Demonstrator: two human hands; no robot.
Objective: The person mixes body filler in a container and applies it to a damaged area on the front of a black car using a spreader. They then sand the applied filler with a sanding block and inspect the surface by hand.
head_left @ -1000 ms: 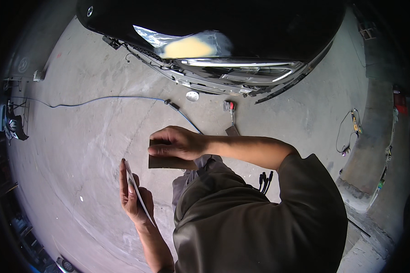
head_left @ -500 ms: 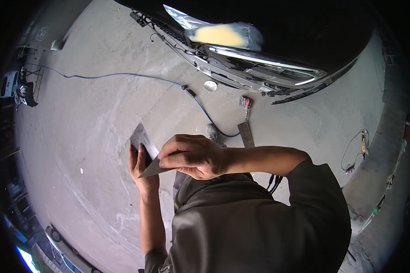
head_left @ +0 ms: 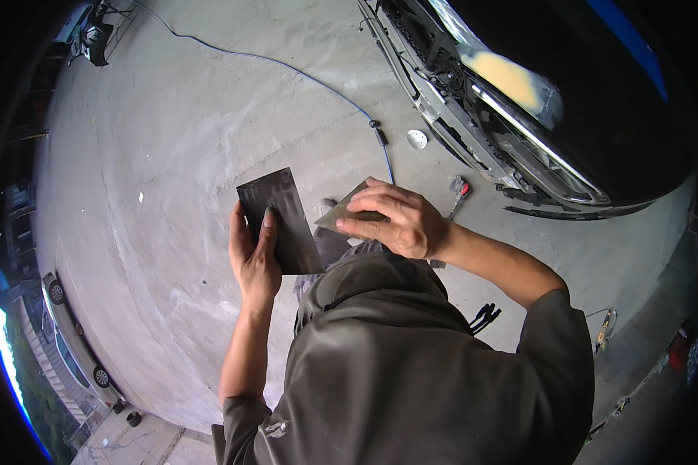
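The left hand [head_left: 256,270] pinches a dark rectangular plate [head_left: 291,232], thumb across its face. Just beside it, the right hand [head_left: 407,225] pinches a flat spreader blade [head_left: 339,210] between thumb and fingers. Upper right, a black car [head_left: 636,124] bears a yellowish patch [head_left: 506,79].

Floor [head_left: 171,147] is surfaced in grey concrete, marked by scuffs, pale patches and dark specks. Blue hose [head_left: 233,52] is laid across it from upper left. Left edge is lined with dark clutter [head_left: 15,170], details lost in shadow. At lower left, a light-coloured car [head_left: 76,337] is parked near paving [head_left: 128,446] crossed by joint lines; greenery [head_left: 41,387] and a bright strip of sky [head_left: 1,333] are seen beyond. Far right is left in shadow, a red object [head_left: 678,350] placed there.
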